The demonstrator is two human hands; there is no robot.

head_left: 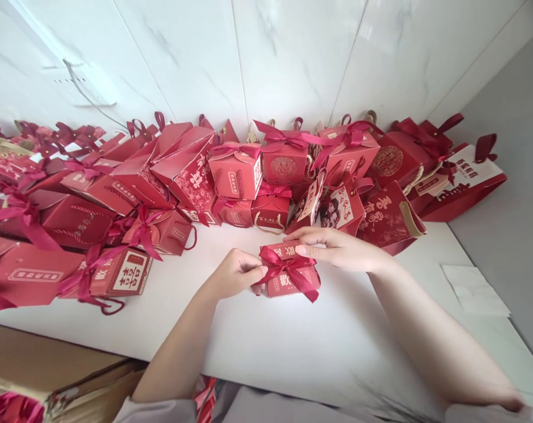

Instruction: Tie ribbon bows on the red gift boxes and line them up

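Observation:
A small red gift box with gold Chinese characters sits on the white table in front of me. A dark red satin ribbon is tied in a bow across its top. At the box's left side, my left hand is closed, thumb and index finger pinching the bow's left loop; its other fingers are partly tucked under. My right hand grips the far right of the box, thumb on the top face and fingers reaching along the back edge.
Finished-looking red boxes and red gift bags crowd the table's back and left. A cardboard carton with red material stands at lower left. White paper lies at right. A marble-patterned wall closes the back.

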